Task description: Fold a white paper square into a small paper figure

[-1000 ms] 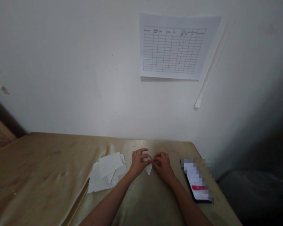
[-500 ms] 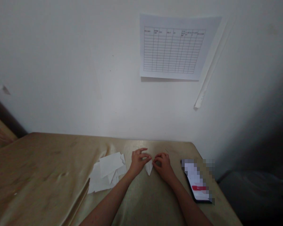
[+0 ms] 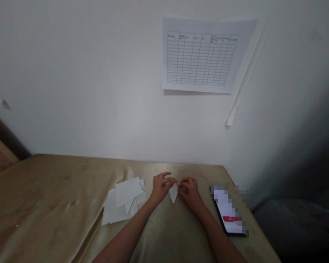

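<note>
A small piece of folded white paper (image 3: 173, 194) lies between my two hands, its pointed end towards me and a crease down its middle. My left hand (image 3: 161, 187) pinches its upper left part between thumb and index finger, the other fingers lifted away. From the other side my right hand (image 3: 190, 190) has its thumb and fingertips closed at the paper's right edge. The far tip of the paper is partly hidden behind my fingers.
Several loose white sheets (image 3: 128, 193) lie overlapped left of my left arm. A phone (image 3: 230, 215) with a lit, partly blurred screen rests near the right edge. The tan cloth-covered table (image 3: 57, 197) meets a white wall bearing a printed grid sheet (image 3: 200, 58).
Both hands stay almost in place. My fingertips have shifted very slightly at the folded paper, and a little more of its upper part shows.
</note>
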`<state>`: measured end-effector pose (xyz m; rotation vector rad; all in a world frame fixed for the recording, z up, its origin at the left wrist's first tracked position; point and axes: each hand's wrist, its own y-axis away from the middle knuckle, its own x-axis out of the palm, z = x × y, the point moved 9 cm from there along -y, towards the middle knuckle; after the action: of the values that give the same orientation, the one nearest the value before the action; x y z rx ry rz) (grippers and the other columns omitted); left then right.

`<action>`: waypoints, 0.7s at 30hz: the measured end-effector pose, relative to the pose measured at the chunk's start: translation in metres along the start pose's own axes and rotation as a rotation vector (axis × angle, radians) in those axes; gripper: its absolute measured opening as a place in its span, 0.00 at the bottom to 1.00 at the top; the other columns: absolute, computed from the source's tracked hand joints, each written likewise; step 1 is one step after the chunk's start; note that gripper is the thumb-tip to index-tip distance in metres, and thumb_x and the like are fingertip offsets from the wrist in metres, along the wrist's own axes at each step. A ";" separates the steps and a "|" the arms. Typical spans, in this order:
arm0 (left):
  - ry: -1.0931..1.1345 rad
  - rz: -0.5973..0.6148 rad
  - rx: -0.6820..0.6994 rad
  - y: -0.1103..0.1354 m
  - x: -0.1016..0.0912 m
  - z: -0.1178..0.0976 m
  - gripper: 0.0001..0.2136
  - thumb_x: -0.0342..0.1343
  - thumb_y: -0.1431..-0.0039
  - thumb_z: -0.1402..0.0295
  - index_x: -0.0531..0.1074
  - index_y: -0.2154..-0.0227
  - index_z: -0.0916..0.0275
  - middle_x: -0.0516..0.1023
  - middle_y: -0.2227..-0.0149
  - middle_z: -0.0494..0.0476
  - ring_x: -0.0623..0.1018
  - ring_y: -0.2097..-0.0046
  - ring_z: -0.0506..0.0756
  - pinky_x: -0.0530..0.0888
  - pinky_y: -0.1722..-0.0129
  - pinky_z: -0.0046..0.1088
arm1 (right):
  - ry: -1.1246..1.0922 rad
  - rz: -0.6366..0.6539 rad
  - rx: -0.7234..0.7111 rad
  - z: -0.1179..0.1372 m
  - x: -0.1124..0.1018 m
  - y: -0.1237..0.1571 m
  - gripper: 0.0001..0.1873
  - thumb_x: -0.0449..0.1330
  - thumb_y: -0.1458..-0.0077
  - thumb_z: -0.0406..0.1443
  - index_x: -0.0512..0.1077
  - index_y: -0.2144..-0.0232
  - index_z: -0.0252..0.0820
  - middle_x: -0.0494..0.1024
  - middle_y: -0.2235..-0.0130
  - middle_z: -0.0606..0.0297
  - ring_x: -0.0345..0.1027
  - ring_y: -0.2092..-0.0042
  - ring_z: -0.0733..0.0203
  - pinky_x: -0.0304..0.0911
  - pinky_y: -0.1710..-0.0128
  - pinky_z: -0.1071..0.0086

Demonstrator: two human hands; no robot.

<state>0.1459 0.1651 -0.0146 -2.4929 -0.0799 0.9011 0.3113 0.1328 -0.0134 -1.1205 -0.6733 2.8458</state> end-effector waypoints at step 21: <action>-0.044 0.265 0.020 0.000 0.003 0.003 0.07 0.69 0.52 0.66 0.83 0.68 0.48 0.80 0.49 0.52 0.74 0.45 0.61 0.65 0.41 0.44 | 0.093 0.011 0.070 -0.018 -0.011 -0.003 0.03 0.63 0.46 0.35 0.79 0.69 0.48 0.72 0.54 0.59 0.59 0.46 0.51 0.56 0.42 0.56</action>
<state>0.1463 0.1668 -0.0177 -2.5032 0.2496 1.0566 0.3306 0.1410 -0.0172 -1.2397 -0.5594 2.7819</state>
